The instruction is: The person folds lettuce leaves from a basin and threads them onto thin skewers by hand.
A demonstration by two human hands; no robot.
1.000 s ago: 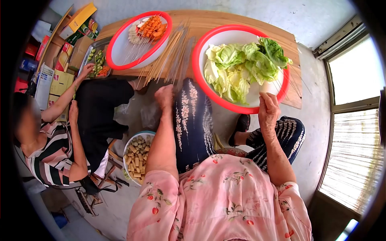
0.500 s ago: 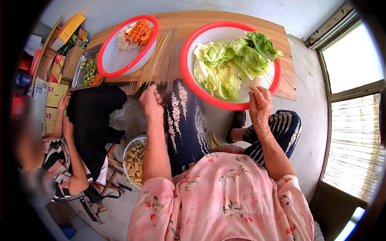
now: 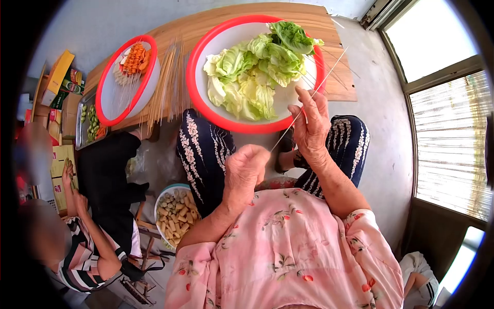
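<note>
In the head view, my left hand [image 3: 246, 169] is a closed fist above my lap, gripping the lower end of a thin bamboo skewer [image 3: 333, 68]. The skewer slants up to the right, past the front of my right hand [image 3: 314, 121]. The bent fingers of that hand close around the skewer's middle; whether anything else is between them I cannot make out. Just beyond it stands a white basin [image 3: 218, 38] with a red rim, holding pale green lettuce leaves [image 3: 257, 67]. Several skewers lean over its right side.
A bundle of skewers [image 3: 167, 85] lies on the wooden table [image 3: 206, 20] beside a smaller red-rimmed basin [image 3: 100, 100] with skewered orange and white pieces. A bowl of cut pieces [image 3: 175, 216] stands low left. A seated person [image 3: 95, 247] works at left, near a metal tray [image 3: 80, 126].
My left hand has come from the skewer bundle toward my right hand, bringing a skewer. My right hand has shifted to meet it. The view has turned, moving the table leftward and upward.
</note>
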